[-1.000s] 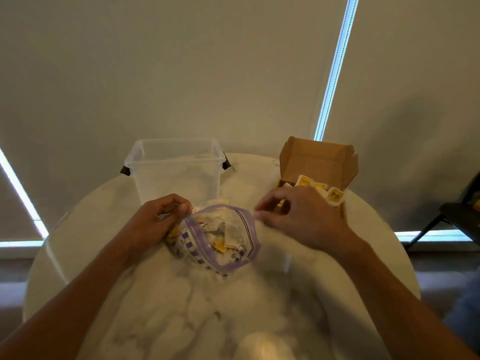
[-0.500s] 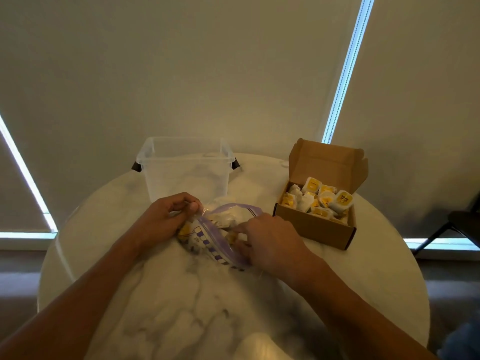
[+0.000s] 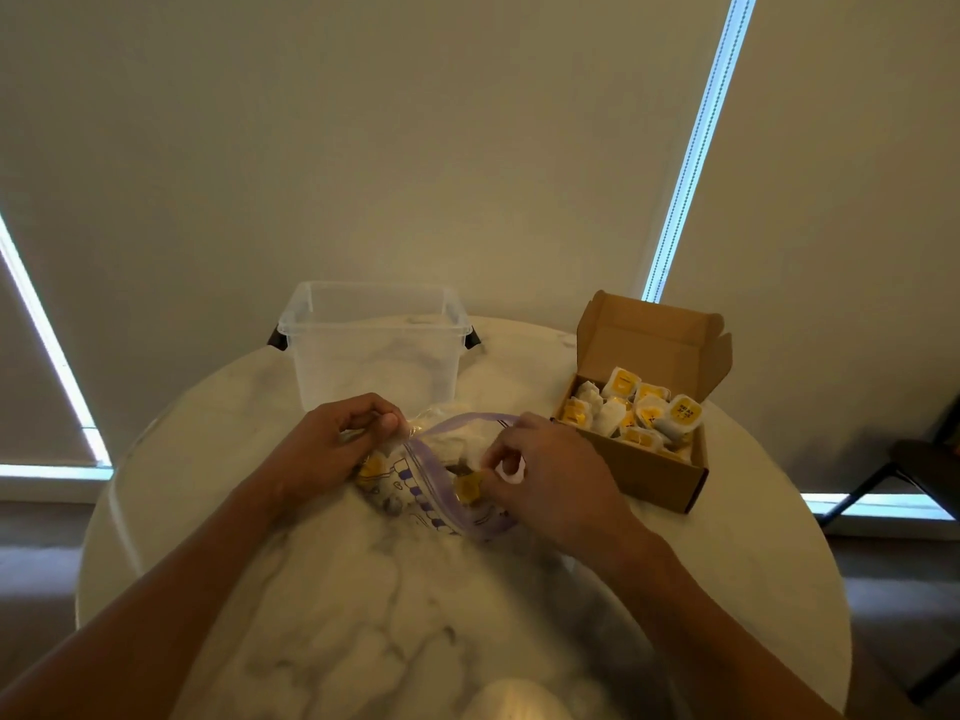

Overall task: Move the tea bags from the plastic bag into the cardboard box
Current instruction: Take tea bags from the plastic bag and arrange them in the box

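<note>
A clear plastic bag (image 3: 415, 491) with a purple zip rim lies open on the marble table, white and yellow tea bags inside it. My left hand (image 3: 332, 449) pinches the bag's left rim and holds the mouth open. At the mouth, my right hand (image 3: 545, 480) pinches a white tea bag (image 3: 508, 469); a yellow tag (image 3: 467, 488) dangles just below its fingers. To the right stands the cardboard box (image 3: 644, 470) with its lid up, holding several yellow-labelled tea bags (image 3: 649, 410).
An empty clear plastic tub (image 3: 374, 350) with black handles stands behind the bag. The round marble table (image 3: 363, 615) drops off on every side. A dark chair (image 3: 924, 459) sits at the far right. Window blinds hang behind the table.
My right hand came back from the box, reached into the bag's mouth and now lifts a tea bag out. The left hand has kept its grip on the rim.
</note>
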### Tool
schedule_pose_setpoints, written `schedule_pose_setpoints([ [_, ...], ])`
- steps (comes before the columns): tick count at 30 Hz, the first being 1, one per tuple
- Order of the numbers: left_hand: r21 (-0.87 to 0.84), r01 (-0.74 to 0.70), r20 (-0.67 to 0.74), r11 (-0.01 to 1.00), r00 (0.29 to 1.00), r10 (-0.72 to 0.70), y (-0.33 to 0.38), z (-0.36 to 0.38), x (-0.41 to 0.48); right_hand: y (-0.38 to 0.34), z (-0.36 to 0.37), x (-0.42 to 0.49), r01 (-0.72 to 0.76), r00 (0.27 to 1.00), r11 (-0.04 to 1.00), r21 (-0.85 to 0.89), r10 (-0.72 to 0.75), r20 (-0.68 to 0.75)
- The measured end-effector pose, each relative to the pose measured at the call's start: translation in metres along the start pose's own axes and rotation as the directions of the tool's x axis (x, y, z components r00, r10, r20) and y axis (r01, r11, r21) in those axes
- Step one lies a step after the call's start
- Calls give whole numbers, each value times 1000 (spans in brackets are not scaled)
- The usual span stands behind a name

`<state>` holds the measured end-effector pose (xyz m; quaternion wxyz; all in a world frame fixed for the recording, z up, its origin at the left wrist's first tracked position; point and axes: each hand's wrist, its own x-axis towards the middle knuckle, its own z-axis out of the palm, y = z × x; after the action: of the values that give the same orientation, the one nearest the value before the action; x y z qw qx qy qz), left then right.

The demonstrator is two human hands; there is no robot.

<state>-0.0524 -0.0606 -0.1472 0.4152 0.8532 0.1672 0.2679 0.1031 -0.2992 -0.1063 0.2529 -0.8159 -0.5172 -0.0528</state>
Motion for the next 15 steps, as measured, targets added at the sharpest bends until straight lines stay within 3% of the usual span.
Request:
schedule_pose_setpoints([
  [3, 16, -1, 1, 1000, 1000, 1, -1, 0, 1, 11, -14, -5, -84, 993, 927, 365, 108, -45],
  [8, -1, 5, 4, 1000, 1000, -5, 1, 0, 2, 30, -25, -3, -134, 981, 751, 646, 192, -19],
  [11, -4, -3, 6, 1000, 1000, 3, 3, 0, 1, 37, -28, -3, -148, 974, 682, 716, 228, -16],
  [15, -7, -14, 1, 1000, 1000, 14, 1, 2, 3, 40, -30, -5, -139, 978, 730, 669, 208, -24],
])
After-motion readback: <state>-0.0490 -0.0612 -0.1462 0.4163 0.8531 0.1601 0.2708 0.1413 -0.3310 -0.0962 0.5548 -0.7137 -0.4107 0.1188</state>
